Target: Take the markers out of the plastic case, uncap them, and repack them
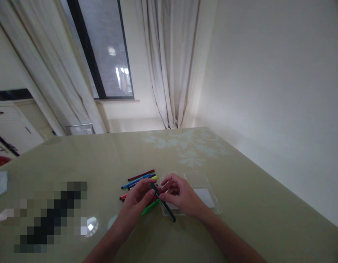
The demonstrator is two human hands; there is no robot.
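Observation:
A dark green marker pen (169,212) slants between my hands, its lower end toward me. Its upper end lies between the thumb and forefinger of my left hand (134,197), which is closed on it. From the other side, the curled fingers and thumb of my right hand (182,195) close in around the pen's middle. Something pink shows between the fingertips, partly hidden. Beneath and behind my left hand lie several loose markers, among them a dark red one (141,175), a light blue one (134,181) and a green one (150,207). Under my right hand sits a clear plastic case (217,202).
A white card (204,197) shows in the clear case. The table (254,223) has a pale floral pattern and meets a wall (281,91) at right. A blurred dark patch (51,215) lies at left. Curtains (171,65) and a window stand beyond the far edge.

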